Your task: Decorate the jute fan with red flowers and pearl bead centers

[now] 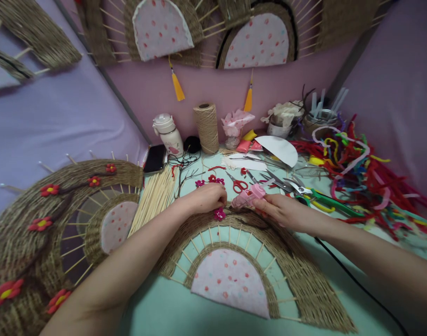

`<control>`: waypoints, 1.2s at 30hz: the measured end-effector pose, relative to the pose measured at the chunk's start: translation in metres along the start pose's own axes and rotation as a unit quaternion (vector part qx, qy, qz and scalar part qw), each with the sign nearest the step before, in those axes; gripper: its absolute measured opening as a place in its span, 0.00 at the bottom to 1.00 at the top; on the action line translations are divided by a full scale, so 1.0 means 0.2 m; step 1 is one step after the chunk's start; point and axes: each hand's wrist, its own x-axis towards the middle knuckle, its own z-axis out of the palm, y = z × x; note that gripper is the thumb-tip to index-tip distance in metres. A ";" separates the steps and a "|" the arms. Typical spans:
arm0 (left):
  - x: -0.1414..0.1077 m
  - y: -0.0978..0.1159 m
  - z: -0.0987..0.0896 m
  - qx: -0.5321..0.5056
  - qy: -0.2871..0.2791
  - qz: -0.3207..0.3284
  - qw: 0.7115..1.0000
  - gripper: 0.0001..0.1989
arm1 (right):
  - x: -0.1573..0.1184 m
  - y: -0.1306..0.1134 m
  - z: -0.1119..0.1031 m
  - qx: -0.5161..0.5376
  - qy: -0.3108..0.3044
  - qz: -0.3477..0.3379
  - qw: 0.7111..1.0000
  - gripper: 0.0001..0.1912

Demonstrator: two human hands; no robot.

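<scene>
- Woven fan (234,280) lies flat on the bench (150,312) right in front of the person, straight edge toward the body.
- Its dark branch (255,219) is already on; I can spot just 1 magenta flower (219,214) near its top edge, so I'd judge the blossoms barely begun.
- Left hand (209,198): fingers drawn in tight, seemingly pinching that flower. Right hand (278,210): closed round a pink glue gun (248,196), nozzle toward the flower.
- Just beyond the fan, a few red and purple blooms (212,178) sit loose, apparently left to attach.
- Over to the left, a second fan (69,182) carries a branch and 6 red flowers, and looks further along.
- Behind, the bench is crowded: thin sticks (155,193), twine spool (206,128), white bottle (171,137), scissors (239,185), and a bright tangle of pipe cleaners (363,172) at right.
- Pink and lilac cloth (146,88) walls us in; 2 yellow tassels (177,86) dangle below the fans hung up there (258,44).
</scene>
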 end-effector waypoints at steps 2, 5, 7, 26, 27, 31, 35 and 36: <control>0.00 0.00 0.00 0.000 0.002 0.002 1.000 0.08 | 0.00 0.00 0.00 -0.009 0.007 0.002 1.000 0.28; 0.00 -0.01 0.01 -0.001 0.004 0.005 1.000 0.08 | -0.01 -0.01 0.00 -0.025 0.019 0.002 1.000 0.28; 0.00 -0.01 0.01 0.000 0.003 0.001 1.000 0.08 | -0.02 -0.02 0.00 -0.041 0.029 0.005 0.999 0.27; 0.01 0.01 0.02 0.021 0.011 -0.025 0.999 0.06 | -0.24 -0.01 -0.06 -0.031 0.115 0.025 0.993 0.32; 0.02 0.01 0.02 0.023 0.011 -0.025 0.999 0.06 | -0.25 -0.01 -0.06 -0.031 0.117 0.024 0.992 0.32; 0.01 0.02 0.02 0.018 0.009 -0.033 0.999 0.06 | -0.27 -0.01 -0.06 -0.018 0.115 0.037 0.992 0.31; -0.03 0.03 -0.02 0.000 0.043 -0.036 0.998 0.06 | -0.32 -0.03 -0.07 -0.020 0.116 0.070 0.991 0.31; -0.04 0.03 -0.03 -0.002 0.053 -0.036 0.998 0.07 | -0.32 -0.03 -0.07 -0.019 0.119 0.074 0.990 0.32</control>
